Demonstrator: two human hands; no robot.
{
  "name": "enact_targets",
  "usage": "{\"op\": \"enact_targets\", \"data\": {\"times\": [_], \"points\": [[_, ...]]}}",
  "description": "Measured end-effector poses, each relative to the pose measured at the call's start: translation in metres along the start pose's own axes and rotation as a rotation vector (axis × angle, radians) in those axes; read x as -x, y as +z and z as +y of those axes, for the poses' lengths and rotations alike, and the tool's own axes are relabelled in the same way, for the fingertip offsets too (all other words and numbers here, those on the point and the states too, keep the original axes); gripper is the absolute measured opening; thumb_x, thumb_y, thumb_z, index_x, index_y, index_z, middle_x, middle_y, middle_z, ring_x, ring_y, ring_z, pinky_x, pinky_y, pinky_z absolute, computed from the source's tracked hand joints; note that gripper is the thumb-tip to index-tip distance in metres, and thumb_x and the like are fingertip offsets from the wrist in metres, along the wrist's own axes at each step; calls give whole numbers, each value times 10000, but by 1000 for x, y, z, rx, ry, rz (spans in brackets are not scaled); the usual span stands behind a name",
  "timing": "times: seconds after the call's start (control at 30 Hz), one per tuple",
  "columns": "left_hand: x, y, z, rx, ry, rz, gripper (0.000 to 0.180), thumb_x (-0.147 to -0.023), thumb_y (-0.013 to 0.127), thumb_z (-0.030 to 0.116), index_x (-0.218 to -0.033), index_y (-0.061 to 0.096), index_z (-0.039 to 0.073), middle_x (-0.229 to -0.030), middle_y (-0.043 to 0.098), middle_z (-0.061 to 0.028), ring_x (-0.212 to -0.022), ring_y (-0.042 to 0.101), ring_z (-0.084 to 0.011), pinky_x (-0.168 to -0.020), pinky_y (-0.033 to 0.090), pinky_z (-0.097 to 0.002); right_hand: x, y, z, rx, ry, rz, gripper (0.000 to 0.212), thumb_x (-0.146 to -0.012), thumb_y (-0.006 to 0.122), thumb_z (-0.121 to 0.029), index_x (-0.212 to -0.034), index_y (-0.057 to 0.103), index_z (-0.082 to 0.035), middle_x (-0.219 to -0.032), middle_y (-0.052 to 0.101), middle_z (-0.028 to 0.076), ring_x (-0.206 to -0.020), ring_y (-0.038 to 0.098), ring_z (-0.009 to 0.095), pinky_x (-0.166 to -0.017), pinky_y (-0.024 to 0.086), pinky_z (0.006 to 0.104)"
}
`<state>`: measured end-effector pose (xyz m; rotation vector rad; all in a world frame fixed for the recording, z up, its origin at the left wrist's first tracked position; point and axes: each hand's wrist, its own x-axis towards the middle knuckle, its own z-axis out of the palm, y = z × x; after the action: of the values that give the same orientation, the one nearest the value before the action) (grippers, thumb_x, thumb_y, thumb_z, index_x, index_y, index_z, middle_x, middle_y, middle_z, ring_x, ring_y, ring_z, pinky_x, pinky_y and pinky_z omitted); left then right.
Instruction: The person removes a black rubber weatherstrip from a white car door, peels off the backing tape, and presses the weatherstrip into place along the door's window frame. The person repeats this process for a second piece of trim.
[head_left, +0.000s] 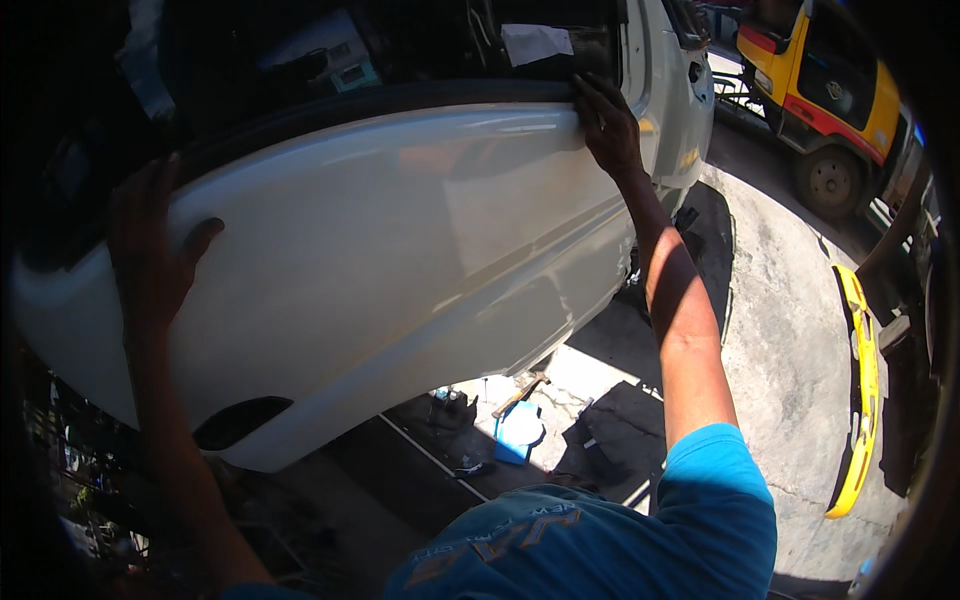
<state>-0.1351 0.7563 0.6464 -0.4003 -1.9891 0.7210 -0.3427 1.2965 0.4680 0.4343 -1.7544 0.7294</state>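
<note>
We have both hands at the upper edge of the white panel point(400, 240), which stands directly in front of us, below the dark glass point(420, 50). The left hand point(152, 250) lies at the left of this edge, thumb spread away from the fingers; it is not clenched, though deep shadow obscures its fingertips. The right hand point(608, 125) sits at the right end of the dark strip point(400, 103) along the edge, fingers bent over it; we cannot tell whether they grasp the strip or only rest on it. We judge the step in hand to be two-handed positioning or pressing of the strip along the panel. The next move, in our judgement, calls for even pressure from both hands, so that neither end lifts. The hammer point(520, 396) lies on the ground point(775, 250), well apart from both hands.
</note>
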Motion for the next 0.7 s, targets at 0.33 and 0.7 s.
{"op": "enact_targets", "data": {"times": [0.33,0.7], "points": [[4,8,0,-71,-40,26,750,-927,691,550,-1535,452,182,-1531,477,-144,-1435,410,-375,-1185,323,-588,7,4,15,-5,-47,29,376,-961,667,-120,-1334,701,-139,-1273,669,105,-1265,602,276,-1083,445,422],[-4,0,24,-20,-72,126,818,-876,691,659,-1469,510,126,-1443,536,-175,-1398,442,-380,-1197,258,-603,0,-11,1,12,-66,-65,390,-945,730,-209,-1331,710,-162,-1337,647,125,-1281,576,315,-1118,425,465]]}}
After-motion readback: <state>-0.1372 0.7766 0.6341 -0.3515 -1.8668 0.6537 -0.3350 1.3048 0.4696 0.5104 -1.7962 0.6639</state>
